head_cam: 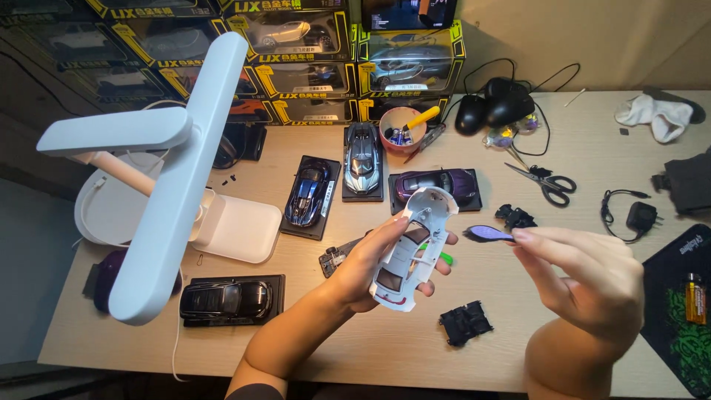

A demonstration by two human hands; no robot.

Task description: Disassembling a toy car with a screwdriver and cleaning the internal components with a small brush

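Left hand (368, 261) grips white model car body shell (412, 248), fingers hiding underside; long axis near-far. Right hand (592, 278) pinches purple part (489, 233), pointing left.

Single head-worn view, steeply down and forward over the desk (518, 296), close above both hands, boxes at far edge.

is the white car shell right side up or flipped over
Flipped over: the white car shell in the left hand shows its hollow inside.
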